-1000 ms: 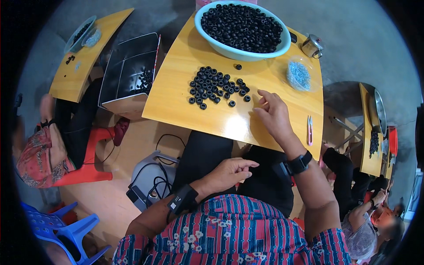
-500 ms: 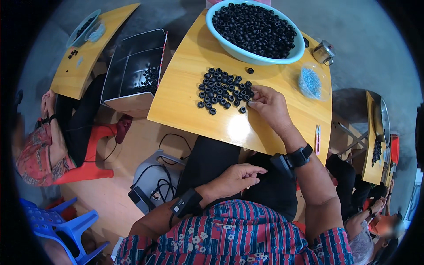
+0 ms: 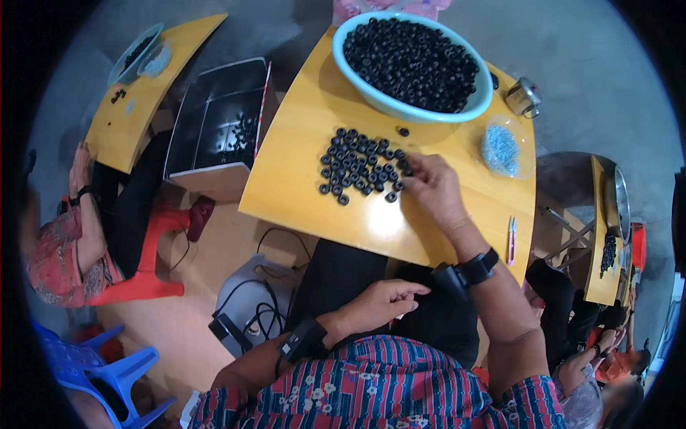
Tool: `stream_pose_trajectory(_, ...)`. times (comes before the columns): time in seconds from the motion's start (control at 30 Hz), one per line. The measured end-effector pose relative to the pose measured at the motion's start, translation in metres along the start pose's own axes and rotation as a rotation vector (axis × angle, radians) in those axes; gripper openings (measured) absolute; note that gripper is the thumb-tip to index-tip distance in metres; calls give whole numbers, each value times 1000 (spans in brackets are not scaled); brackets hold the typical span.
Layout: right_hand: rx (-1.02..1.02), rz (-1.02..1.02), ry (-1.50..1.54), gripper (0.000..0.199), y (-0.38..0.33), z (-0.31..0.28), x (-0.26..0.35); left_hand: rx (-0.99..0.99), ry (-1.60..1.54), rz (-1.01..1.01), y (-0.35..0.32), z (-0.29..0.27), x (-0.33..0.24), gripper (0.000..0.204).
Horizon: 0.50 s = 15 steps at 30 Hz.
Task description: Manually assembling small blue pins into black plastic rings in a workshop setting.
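Note:
Small black ring-shaped pieces point(image 3: 355, 164) lie in a loose heap on the yellow tabletop point(image 3: 293, 143). My right hand point(image 3: 436, 189) is at the heap's right edge, thumb and fingers curled together around a black ring there; the fingertips partly cover it. Above my lap, short of the table's front edge, hovers my left hand point(image 3: 382, 304), with index finger and thumb a little apart and nothing visible between them. One single black ring point(image 3: 404, 131) sits apart, between the heap and a light-blue basin point(image 3: 379, 107) filled with more black rings.
A clear tub of pale-blue small pieces point(image 3: 501, 150), a metal cup point(image 3: 524, 98) and pink-handled snips point(image 3: 511, 239) are along the table's right side. Left of the table stands a black-lined box point(image 3: 207, 114) holding several black rings. Other people sit at tables on both sides.
The view has tilted slightly, so the table appears lower. My right thumb and fingers have drawn closer at the heap's right edge. My left hand stays above my lap.

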State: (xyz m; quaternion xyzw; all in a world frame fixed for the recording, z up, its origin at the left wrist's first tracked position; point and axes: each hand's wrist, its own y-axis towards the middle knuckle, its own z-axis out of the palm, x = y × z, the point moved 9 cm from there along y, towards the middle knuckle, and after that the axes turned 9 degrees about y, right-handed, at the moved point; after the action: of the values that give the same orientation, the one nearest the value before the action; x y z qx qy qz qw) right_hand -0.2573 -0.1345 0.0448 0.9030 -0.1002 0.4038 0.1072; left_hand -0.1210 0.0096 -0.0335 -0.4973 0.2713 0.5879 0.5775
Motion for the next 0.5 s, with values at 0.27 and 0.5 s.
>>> stream_pose_trajectory(0.27, -46, 25, 89, 39, 1, 7, 8, 44, -45, -43, 4, 1, 4, 35)
stream_pose_trajectory(0.5, -177, -194, 114, 24, -1, -49, 51, -7, 408, 325, -14, -7, -52, 36)
